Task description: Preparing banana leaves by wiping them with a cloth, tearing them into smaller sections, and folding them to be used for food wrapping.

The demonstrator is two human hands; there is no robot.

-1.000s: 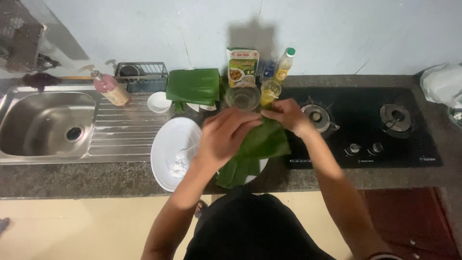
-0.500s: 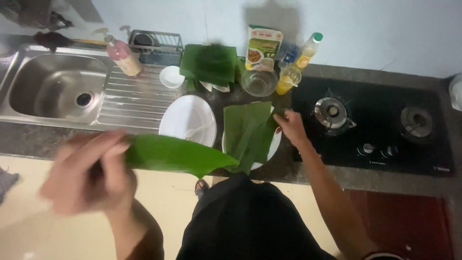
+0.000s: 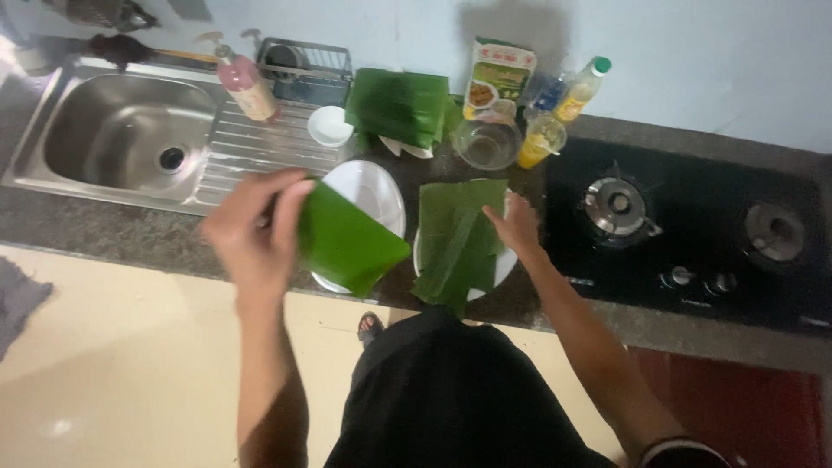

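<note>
My left hand (image 3: 257,230) grips one end of a green banana leaf piece (image 3: 347,243) and holds it in the air over a white plate (image 3: 374,186). My right hand (image 3: 517,224) rests flat on the right edge of another banana leaf (image 3: 458,238), which lies across a second white plate (image 3: 501,264) at the counter's front edge. A stack of folded banana leaves (image 3: 400,106) lies at the back of the counter.
A steel sink (image 3: 126,130) with a ribbed drainboard is at left, with a pink soap bottle (image 3: 245,82) and a small white bowl (image 3: 330,125). A glass bowl (image 3: 488,143), a carton (image 3: 499,80), and yellow bottles (image 3: 581,87) stand behind. A black gas hob (image 3: 693,234) fills the right.
My left hand lifted a leaf piece off the pile, swung it out to the left, and has brought it back over the white plate. My right hand stays on the leaf.
</note>
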